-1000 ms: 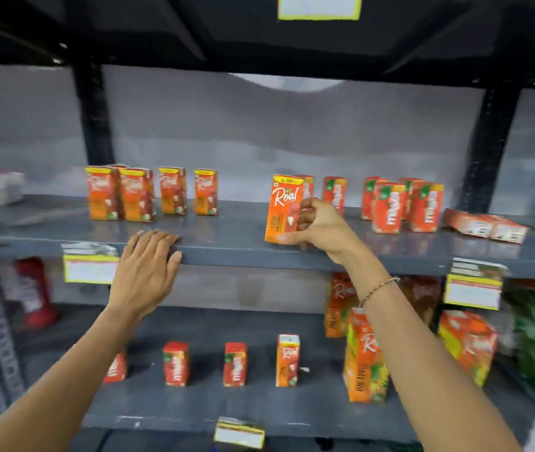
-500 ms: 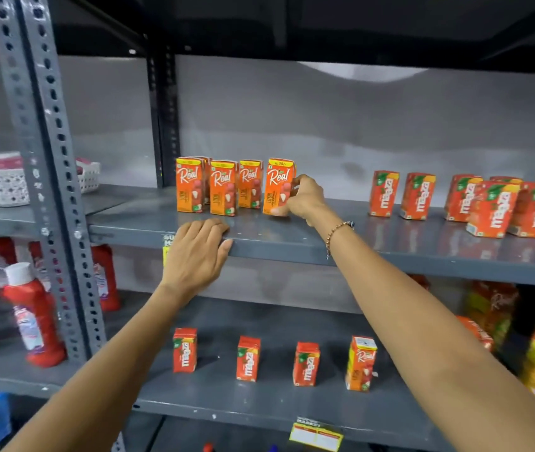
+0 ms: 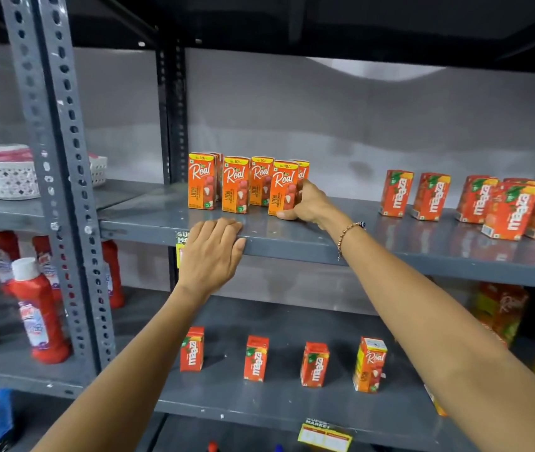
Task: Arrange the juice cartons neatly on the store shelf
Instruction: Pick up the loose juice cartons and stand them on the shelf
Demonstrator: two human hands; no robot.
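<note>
Several orange Real litchi cartons stand upright in a row at the left end of the grey upper shelf (image 3: 373,239). My right hand (image 3: 311,203) grips the rightmost front Real carton (image 3: 282,187), which stands on the shelf beside the row, with another carton (image 3: 303,171) partly hidden behind it. My left hand (image 3: 210,252) lies flat over the shelf's front edge, fingers together, holding nothing. A group of red Maaza cartons (image 3: 429,195) stands further right on the same shelf, some turned at angles.
The lower shelf (image 3: 259,409) carries three spaced Maaza cartons (image 3: 255,357) and one Real carton (image 3: 369,363), with stacked cartons (image 3: 501,308) at the right. A perforated grey upright (image 3: 60,177) stands left. Beyond it are a white basket (image 3: 1,172) and red bottles (image 3: 39,314).
My right hand carried the Real carton left along the shelf and set it down at the end of the row. The view shifted left with it. My left hand stayed on the shelf edge.
</note>
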